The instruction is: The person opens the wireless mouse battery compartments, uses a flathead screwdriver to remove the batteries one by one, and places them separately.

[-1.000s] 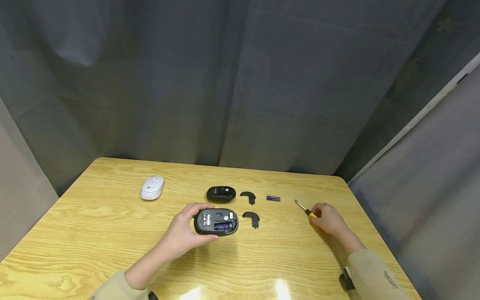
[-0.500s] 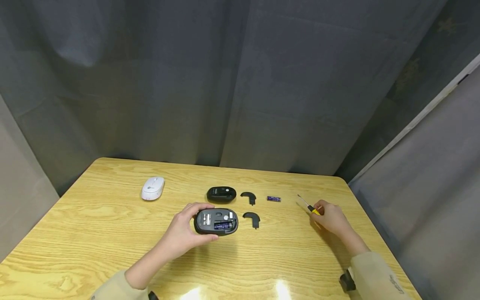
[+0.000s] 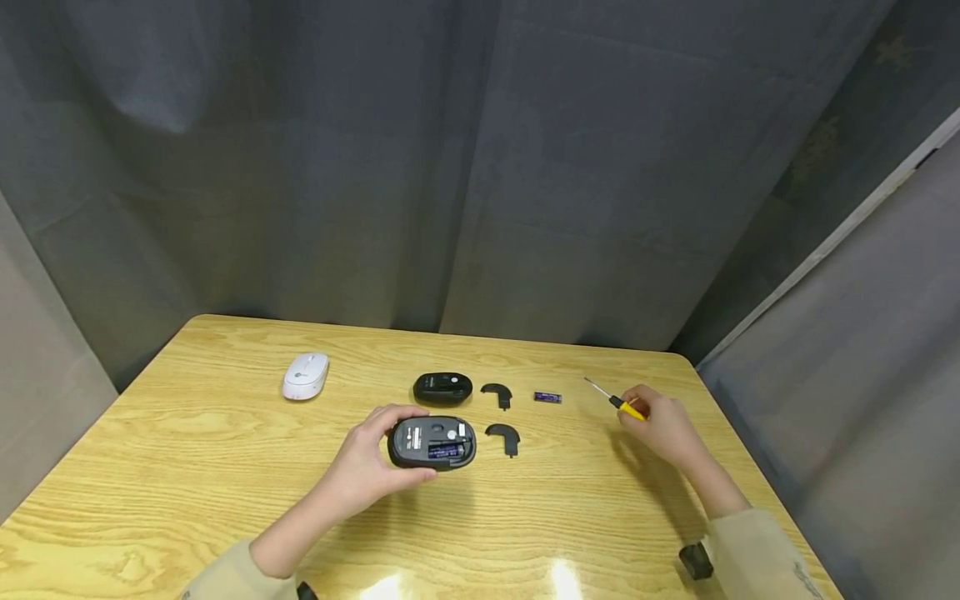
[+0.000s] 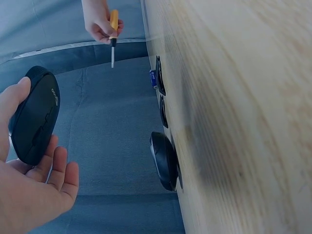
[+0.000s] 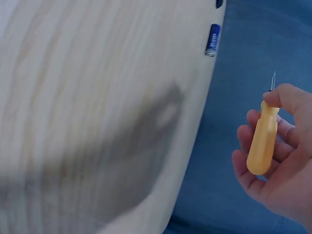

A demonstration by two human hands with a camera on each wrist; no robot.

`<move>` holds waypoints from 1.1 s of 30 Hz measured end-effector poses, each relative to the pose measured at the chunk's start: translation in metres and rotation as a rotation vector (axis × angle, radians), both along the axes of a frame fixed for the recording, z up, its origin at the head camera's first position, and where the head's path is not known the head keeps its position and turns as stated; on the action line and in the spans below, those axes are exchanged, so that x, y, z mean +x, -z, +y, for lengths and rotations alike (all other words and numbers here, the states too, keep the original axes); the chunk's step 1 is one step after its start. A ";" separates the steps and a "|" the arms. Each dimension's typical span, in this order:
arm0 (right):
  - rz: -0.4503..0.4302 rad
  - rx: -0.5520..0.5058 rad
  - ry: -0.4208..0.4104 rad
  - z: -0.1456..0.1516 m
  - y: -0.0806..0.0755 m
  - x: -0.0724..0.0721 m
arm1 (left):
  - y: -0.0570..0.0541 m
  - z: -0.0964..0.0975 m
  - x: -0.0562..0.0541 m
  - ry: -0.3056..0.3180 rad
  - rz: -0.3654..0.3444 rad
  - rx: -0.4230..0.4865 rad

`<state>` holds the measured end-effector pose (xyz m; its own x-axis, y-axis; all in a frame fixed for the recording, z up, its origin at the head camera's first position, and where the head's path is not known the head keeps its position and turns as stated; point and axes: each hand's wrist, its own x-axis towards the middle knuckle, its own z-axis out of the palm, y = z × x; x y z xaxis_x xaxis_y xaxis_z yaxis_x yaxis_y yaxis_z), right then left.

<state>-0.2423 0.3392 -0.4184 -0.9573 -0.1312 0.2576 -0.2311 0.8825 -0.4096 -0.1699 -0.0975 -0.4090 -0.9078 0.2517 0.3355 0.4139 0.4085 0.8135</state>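
Observation:
My left hand (image 3: pixel 367 462) grips a black computer mouse (image 3: pixel 408 454) by its edges, thumb on the near side, underside facing up. A blue battery (image 3: pixel 446 452) lies in the mouse's uncovered compartment. In the left wrist view the mouse (image 4: pixel 36 117) stands clear of the table. My right hand (image 3: pixel 663 429) holds a screwdriver (image 3: pixel 630 408) above the table, its metal tip pointing away and to the left. In the right wrist view the screwdriver's yellow handle (image 5: pixel 263 141) lies between thumb and fingers.
Behind the held mouse, a second black mouse (image 3: pixel 442 388) lies upside down. Two black battery covers (image 3: pixel 498 392) are right of the mice. Further right is a loose blue battery (image 3: pixel 547 397). A white mouse (image 3: pixel 305 377) sits left on the wooden table (image 3: pixel 225 433); grey curtains (image 3: pixel 360 167) hang behind.
My right hand has lifted the screwdriver off the table, and its tip has swung upward and a little left. My left hand and its mouse have stayed put.

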 end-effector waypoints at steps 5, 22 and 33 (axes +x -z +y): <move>0.046 -0.008 -0.011 -0.010 -0.014 0.005 | -0.002 0.000 0.000 -0.002 -0.025 0.013; 0.242 0.003 -0.085 -0.045 -0.053 0.022 | -0.004 -0.001 -0.001 -0.010 -0.024 0.002; 0.333 -0.014 -0.169 -0.071 -0.074 0.036 | -0.007 -0.003 -0.002 -0.014 -0.037 0.001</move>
